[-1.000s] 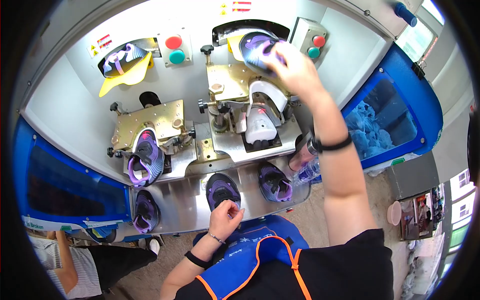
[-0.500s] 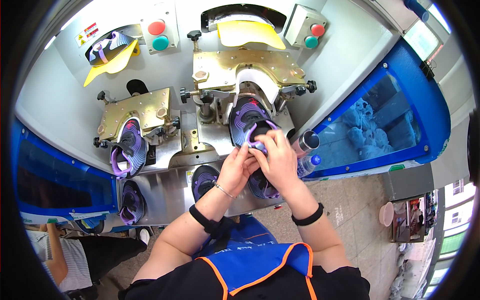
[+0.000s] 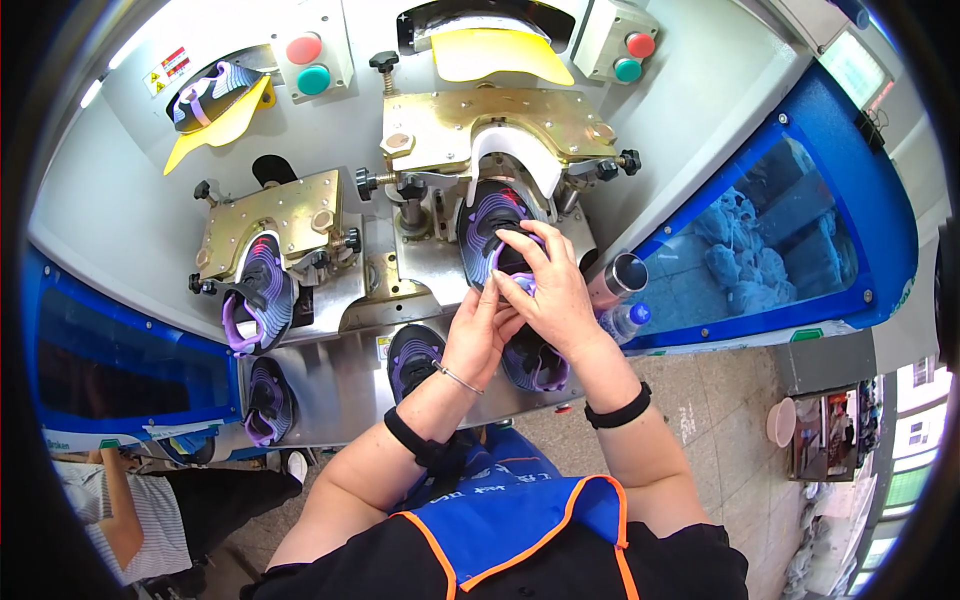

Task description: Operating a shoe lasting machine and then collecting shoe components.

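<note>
A black and purple shoe upper (image 3: 482, 228) sits toe-first in the right-hand press station, under a brass-coloured plate (image 3: 450, 125) with a white curved pad (image 3: 535, 165). My left hand (image 3: 478, 345) pinches the heel end of its collar with thumb and fingertips. From the right, my right hand (image 3: 550, 290) grips the same collar, its thumb near the left fingertips and its fingers arched over the opening. Part of the heel is hidden by my hands. Close below them on the metal ledge lie two similar uppers, one left (image 3: 413, 355) and one right (image 3: 533, 360).
Another upper (image 3: 262, 290) sits in the left press station, with one more (image 3: 268, 400) on the ledge below. A pink tumbler (image 3: 618, 280) and a blue-capped bottle (image 3: 625, 320) stand by my right hand. Red and green buttons (image 3: 313, 80) are above. Another person (image 3: 150, 520) is at lower left.
My right hand's fingers have spread and reached further forward over the shoe opening. My left hand stays pinched at the heel. The view has shifted slightly.
</note>
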